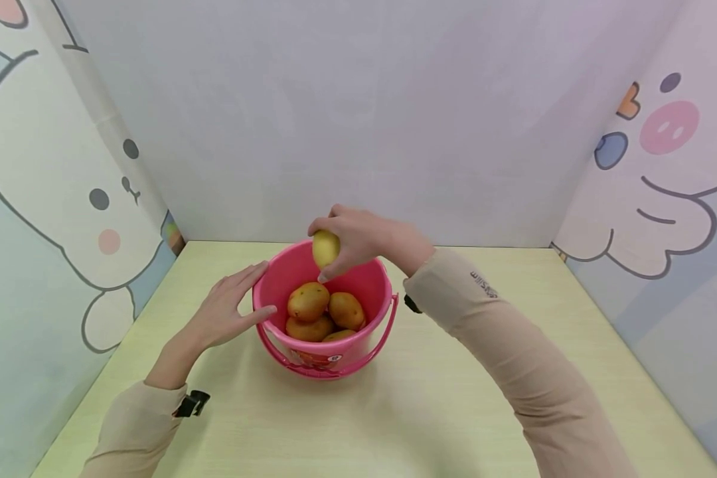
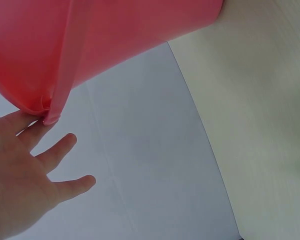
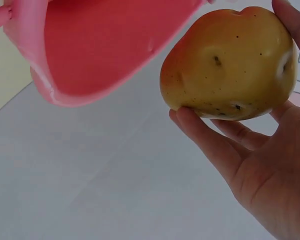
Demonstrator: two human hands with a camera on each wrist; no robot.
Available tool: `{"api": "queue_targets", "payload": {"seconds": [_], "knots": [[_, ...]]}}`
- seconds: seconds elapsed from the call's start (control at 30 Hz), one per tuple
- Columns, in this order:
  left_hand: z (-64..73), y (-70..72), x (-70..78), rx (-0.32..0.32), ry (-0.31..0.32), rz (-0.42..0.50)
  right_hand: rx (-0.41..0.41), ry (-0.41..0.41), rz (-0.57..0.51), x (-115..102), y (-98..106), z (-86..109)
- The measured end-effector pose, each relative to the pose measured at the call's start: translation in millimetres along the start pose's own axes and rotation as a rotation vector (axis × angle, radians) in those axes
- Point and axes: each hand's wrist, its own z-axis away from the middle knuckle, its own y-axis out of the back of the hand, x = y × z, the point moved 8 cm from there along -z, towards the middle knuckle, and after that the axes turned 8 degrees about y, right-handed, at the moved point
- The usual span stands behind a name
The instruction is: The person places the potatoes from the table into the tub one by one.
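Note:
A pink bucket [image 1: 322, 346] stands on the table with several brown-yellow potatoes [image 1: 308, 302] inside. Above its opening, toward the back rim, my right hand [image 1: 356, 239] grips a yellow potato [image 1: 326, 248] between thumb and fingers. The right wrist view shows this held potato [image 3: 230, 65] close up, with dark specks and small eyes, beside the bucket's mouth. My left hand [image 1: 230, 309] rests on the left of the bucket's rim, fingers extended and thumb over the edge. In the left wrist view its spread fingers touch the bucket near the handle's joint.
The bucket's pink handle [image 1: 388, 332] hangs down round the front. A pale wood-look table [image 1: 454, 398] extends on all sides. A plain light wall [image 1: 364, 119] rises behind, and side panels with cartoon animals [image 1: 48, 199] flank the table.

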Motion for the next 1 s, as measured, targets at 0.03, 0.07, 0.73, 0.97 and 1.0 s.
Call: {"api": "queue_targets", "payload": {"seconds": [0.03,0.07,0.73,0.97,1.0], "knots": [[0.0,0.1,0.1,0.000,-0.001,0.000,-0.004,-0.010,-0.002,0.0,-0.6,-1.6],[0.1,0.1,0.2,0.000,-0.001,0.000,-0.010,-0.020,-0.001,-0.3,-1.3,-3.0],[0.6,-0.5,-1.1,-0.003,0.004,0.007,-0.084,-0.183,-0.110,7.9,-28.5,-27.1],[0.3,0.1,-0.7,-0.002,-0.001,0.005,-0.074,-0.206,-0.129,9.1,-33.2,-28.2],[0.1,0.1,-0.5,-0.002,-0.001,0.006,-0.072,-0.206,-0.133,9.2,-33.3,-28.0]]}}
